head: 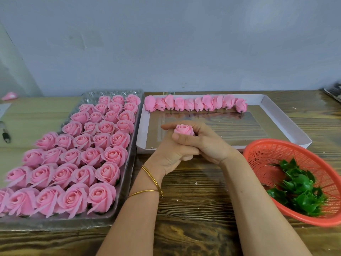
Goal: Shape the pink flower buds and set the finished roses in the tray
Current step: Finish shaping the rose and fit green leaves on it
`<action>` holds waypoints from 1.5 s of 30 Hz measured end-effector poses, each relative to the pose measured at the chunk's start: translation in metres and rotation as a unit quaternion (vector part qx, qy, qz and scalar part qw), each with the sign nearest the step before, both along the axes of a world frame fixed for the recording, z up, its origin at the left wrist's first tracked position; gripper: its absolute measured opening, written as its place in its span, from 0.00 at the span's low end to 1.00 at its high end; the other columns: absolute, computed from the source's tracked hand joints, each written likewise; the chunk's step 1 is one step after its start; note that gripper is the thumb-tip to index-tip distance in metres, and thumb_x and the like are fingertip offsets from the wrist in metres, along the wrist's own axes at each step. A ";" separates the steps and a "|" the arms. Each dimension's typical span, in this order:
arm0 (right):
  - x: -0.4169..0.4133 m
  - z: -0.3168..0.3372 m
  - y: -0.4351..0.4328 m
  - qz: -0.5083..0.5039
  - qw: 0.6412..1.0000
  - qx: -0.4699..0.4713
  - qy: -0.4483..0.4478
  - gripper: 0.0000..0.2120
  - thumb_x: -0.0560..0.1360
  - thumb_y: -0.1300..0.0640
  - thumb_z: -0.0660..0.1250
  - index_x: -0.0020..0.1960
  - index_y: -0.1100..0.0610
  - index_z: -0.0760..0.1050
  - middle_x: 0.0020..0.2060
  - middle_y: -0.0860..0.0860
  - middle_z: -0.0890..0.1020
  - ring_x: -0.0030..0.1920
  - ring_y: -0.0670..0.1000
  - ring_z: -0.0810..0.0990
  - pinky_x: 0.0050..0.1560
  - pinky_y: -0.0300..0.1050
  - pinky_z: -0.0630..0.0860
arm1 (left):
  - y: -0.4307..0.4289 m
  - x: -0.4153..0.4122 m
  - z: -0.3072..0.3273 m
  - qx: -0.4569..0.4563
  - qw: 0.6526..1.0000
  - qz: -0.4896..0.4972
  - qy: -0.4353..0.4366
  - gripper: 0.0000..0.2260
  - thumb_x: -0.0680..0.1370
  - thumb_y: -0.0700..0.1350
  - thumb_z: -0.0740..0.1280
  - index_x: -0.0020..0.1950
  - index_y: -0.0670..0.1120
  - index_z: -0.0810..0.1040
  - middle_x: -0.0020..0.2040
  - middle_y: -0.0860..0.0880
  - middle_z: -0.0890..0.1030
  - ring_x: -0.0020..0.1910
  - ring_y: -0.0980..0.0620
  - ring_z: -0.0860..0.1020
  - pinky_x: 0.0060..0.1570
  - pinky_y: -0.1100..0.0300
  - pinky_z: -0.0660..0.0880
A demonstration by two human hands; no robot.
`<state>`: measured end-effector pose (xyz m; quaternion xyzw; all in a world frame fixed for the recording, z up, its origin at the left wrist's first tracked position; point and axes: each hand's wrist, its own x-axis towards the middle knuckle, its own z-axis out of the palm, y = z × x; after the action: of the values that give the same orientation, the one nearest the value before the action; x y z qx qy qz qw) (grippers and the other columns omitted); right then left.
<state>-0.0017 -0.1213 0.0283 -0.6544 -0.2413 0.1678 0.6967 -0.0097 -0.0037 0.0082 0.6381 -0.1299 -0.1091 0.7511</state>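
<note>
Hands clasped at frame centre: left hand [171, 154] below, right hand [208, 143] across it, both curled round one bud [183, 129]. Tray [73, 223] on the left, nearly full of roses [83, 159]. Row of buds [195, 104] in box [287, 122] upper centre. Basket [258, 148] with leaves [299, 187] lower right.

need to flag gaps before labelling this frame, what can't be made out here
Head view only:
Base of the pink rose bud: hidden by the fingers of the left hand and right hand.
Near left corner of the clear plastic tray of finished pink roses: cut off by the frame edge.
Right side of the red plastic mesh basket: cut off by the frame edge.
The dark slim tool at far left: blurred, unidentifiable.
</note>
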 end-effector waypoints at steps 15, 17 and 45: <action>0.001 0.000 0.023 -0.294 0.946 -0.009 -0.136 0.10 0.80 0.60 0.65 0.47 0.61 0.84 0.43 0.52 0.86 0.47 0.45 0.84 0.50 0.35 0.78 | -0.005 0.012 -0.006 0.272 0.923 0.212 -0.171 0.17 0.73 0.36 0.69 0.33 0.57 0.71 0.29 0.58 0.74 0.35 0.75 0.74 0.32 0.81 0.67; 0.001 -0.004 0.027 -0.294 0.943 -0.040 -0.153 0.09 0.79 0.61 0.66 0.46 0.61 0.85 0.42 0.52 0.87 0.48 0.48 0.85 0.52 0.43 0.80 | -0.005 0.015 -0.006 0.306 0.901 0.237 -0.194 0.19 0.75 0.36 0.67 0.32 0.57 0.67 0.29 0.59 0.70 0.34 0.77 0.72 0.32 0.82 0.65; -0.001 -0.008 0.013 -0.142 0.963 -0.211 -0.086 0.33 0.68 0.33 0.70 0.67 0.48 0.73 0.61 0.43 0.79 0.59 0.41 0.75 0.59 0.39 0.70 | -0.004 0.014 -0.021 0.320 0.914 0.217 -0.124 0.17 0.78 0.34 0.65 0.67 0.40 0.71 0.51 0.57 0.74 0.50 0.62 0.75 0.37 0.85 0.63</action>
<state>-0.0027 -0.1086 0.0200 -0.8259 -0.1645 0.0572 0.5362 0.0040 -0.0074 -0.0129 0.8652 -0.0386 0.1012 0.4896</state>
